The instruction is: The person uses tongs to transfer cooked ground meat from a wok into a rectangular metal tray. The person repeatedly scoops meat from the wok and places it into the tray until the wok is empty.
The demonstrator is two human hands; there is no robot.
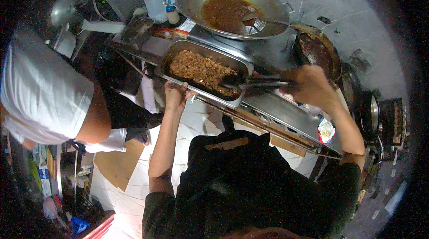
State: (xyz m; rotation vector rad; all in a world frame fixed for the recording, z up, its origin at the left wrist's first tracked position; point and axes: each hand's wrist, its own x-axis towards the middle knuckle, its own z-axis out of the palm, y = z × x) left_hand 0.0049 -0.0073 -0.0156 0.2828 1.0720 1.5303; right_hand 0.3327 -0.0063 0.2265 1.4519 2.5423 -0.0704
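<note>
My left hand [176, 97] grips the near rim of a rectangular stainless steel pan [214, 97] at its left part. Inside the pan lies cooked, minced-looking food [197, 66], heaped towards the left and middle. My right hand [310, 86], blurred, is closed around the handle of a dark kitchen utensil [264, 81]; its type is hard to tell. The utensil's dark head reaches into the food at the pan's right end. Behind the pan stands a large metal wok [187, 1] holding brown, oily sauce [224, 11], with a ladle [268, 21] resting in it.
A co-worker in a white shirt [50, 94] stands close on the left. A dark, crusted pan [316, 51] sits at the right of the wok, with more pots beyond. A squeeze bottle [172, 15] stands left of the wok. A crumpled wrapper [326, 130] lies on the counter's right end.
</note>
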